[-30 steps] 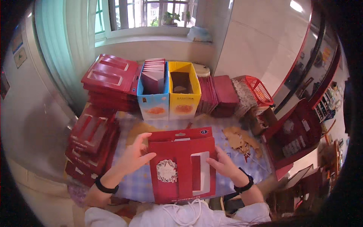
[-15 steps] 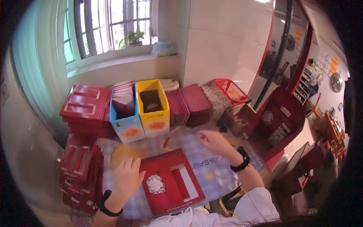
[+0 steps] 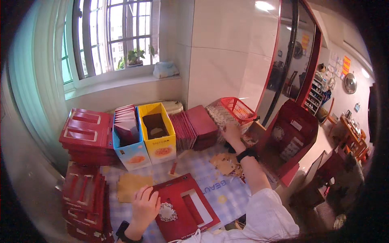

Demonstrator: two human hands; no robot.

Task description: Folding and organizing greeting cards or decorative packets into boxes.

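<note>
A flat red cardboard sleeve point(image 3: 172, 188) with a cut-out window and a silver-white floral ornament point(image 3: 167, 212) lies on the table in front of me. My left hand point(image 3: 146, 204) rests on its left edge, fingers stretched out and lying flat, holding nothing. Farther off to the right, my right hand point(image 3: 232, 133) is at the near side of a stack of patterned pale pieces point(image 3: 221, 114). Its fingertips point away from me and are hard to make out, so I cannot tell whether they grip a piece.
Stacks of red sleeves point(image 3: 87, 125) stand at the left. Behind are a blue box point(image 3: 131, 152), a yellow box point(image 3: 160, 139), upright red cards point(image 3: 183, 130) and a red basket point(image 3: 239, 109). Tan paper point(image 3: 131, 187) and brown scraps point(image 3: 227, 164) lie on the checked cloth. A large red box point(image 3: 291, 137) is at right.
My right hand has moved away from me, from above the cloth to the patterned stack. My left hand stays at the sleeve's left edge. The view has tilted slightly upward.
</note>
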